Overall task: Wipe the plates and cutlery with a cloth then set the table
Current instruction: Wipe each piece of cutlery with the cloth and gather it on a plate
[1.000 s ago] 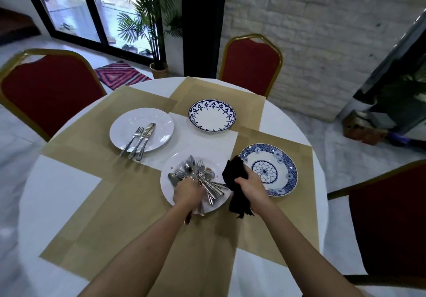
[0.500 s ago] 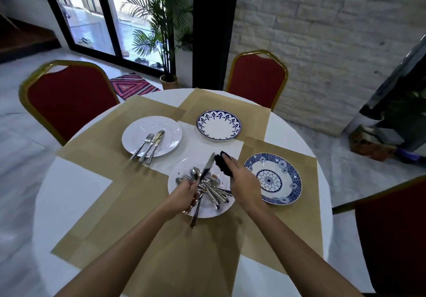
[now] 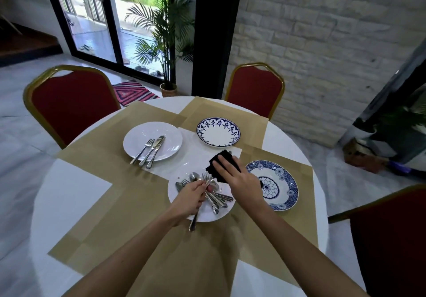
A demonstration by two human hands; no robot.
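Note:
My left hand (image 3: 190, 198) grips one piece of cutlery (image 3: 193, 224) over the near white plate (image 3: 202, 214). Its handle pokes out below my fist and its far end runs under the black cloth (image 3: 220, 161). My right hand (image 3: 239, 181) holds that cloth, fingers laid over it, above the plate's far rim. A pile of spoons and forks (image 3: 217, 198) lies on this plate. A second white plate (image 3: 140, 135) at the left carries a fork, knife and spoon (image 3: 152, 149). A blue-rimmed plate (image 3: 218, 133) and a blue patterned plate (image 3: 282, 189) hold nothing.
The round white table (image 3: 69, 195) is covered with tan placemats (image 3: 129, 216). Red chairs with gold frames stand at the far left (image 3: 71, 103), the far side (image 3: 254, 89) and the right (image 3: 391, 239). A potted palm (image 3: 167, 43) stands by the glass door.
My left hand has lifted one piece out of the pile. The right hand has brought the cloth from beside the plate onto that piece's far end. The view has tilted upward.

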